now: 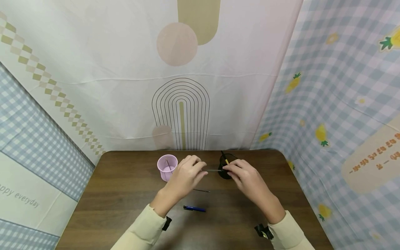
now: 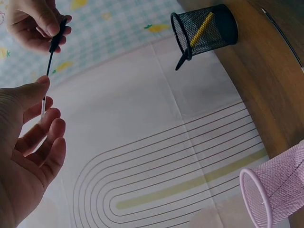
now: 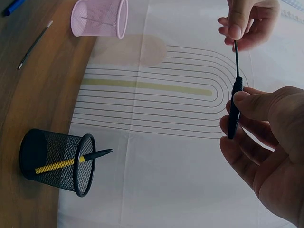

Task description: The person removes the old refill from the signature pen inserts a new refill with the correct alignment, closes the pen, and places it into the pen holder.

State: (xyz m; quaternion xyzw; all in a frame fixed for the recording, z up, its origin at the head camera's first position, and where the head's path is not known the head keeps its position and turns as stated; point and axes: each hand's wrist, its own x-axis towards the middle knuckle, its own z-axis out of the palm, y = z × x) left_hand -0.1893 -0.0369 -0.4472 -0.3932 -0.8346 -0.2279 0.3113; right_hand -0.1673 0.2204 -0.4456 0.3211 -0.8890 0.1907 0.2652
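Above the wood-grained table [image 1: 125, 208], the left hand [image 1: 185, 175] pinches a slim, straight rod [image 1: 212, 170] between its fingertips, while the right hand [image 1: 247, 175] grips the rod's thicker, tapered black end. Towards the rounded back edge stand two mesh cups, a pink one [image 1: 161, 173] and a black one [image 3: 33, 154] holding a yellow-and-black pen [image 3: 97, 155]. A smooth blue pen [image 1: 194, 208] lies nearer the person; wood stretches wide either side.

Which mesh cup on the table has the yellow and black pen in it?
The black round mesh cup near the right hand: a yellow-and-black pen leans in it. The pink round mesh cup holds a thin dark stick instead.
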